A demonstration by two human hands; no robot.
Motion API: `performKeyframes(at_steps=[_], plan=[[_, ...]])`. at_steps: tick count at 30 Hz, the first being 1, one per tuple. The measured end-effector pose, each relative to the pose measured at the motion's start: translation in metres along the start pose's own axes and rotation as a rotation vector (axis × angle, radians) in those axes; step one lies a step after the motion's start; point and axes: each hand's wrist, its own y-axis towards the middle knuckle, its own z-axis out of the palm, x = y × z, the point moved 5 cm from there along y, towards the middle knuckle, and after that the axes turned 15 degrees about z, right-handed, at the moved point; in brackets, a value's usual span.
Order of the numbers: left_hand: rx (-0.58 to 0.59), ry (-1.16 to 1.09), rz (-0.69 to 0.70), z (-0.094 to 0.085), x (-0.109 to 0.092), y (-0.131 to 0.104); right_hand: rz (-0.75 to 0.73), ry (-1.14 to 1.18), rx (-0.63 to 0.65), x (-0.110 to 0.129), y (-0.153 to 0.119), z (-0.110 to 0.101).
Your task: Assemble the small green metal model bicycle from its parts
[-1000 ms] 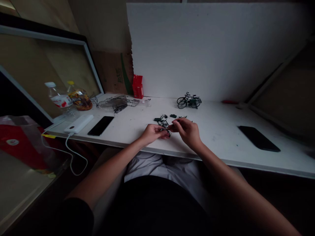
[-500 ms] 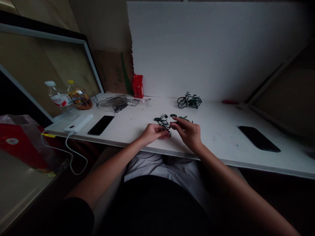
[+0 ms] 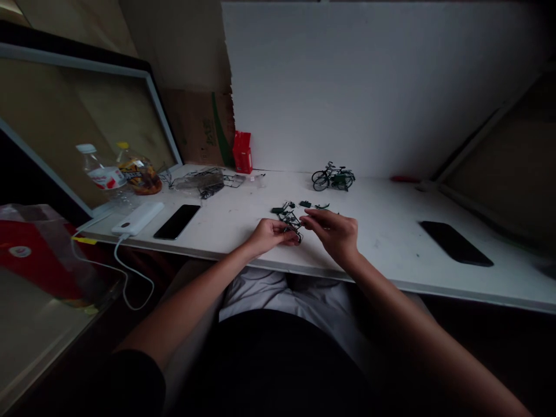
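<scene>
Near the table's front edge, my left hand pinches a small dark bicycle frame part. Just right of it is my right hand, thumb and forefinger pressed together at the frame's right side; what they hold, if anything, is too small to name. Small dark green pieces lie on the table just beyond both hands, some partly hidden by the right one. Farther back stand miniature bicycles, close together and upright.
On the white table, a black phone and a white power bank with a cable lie left. Behind them are two bottles, wire parts and a red box. A dark flat object lies right.
My right hand has shifted slightly right, and its fingers are drawn closer together. My left hand stays at the frame part. The whole view has shifted very slightly.
</scene>
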Motion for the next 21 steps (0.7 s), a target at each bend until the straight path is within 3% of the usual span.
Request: performKeyframes(at_steps=[6, 12, 16, 21], plan=[[-0.020, 0.002, 0.000, 0.000, 0.000, 0.000, 0.045, 0.051, 0.179, 0.008, 0.008, -0.004], [-0.027, 0.004, -0.017, 0.000, 0.001, -0.001, 0.188, 0.152, 0.090, -0.006, 0.007, -0.002], [-0.029, 0.015, -0.016, -0.001, 0.001, -0.001, 0.106, 0.081, 0.045, -0.003, 0.003, -0.002], [-0.034, -0.007, -0.008, -0.001, -0.001, 0.000, -0.017, -0.013, 0.149, 0.011, 0.005, -0.003]])
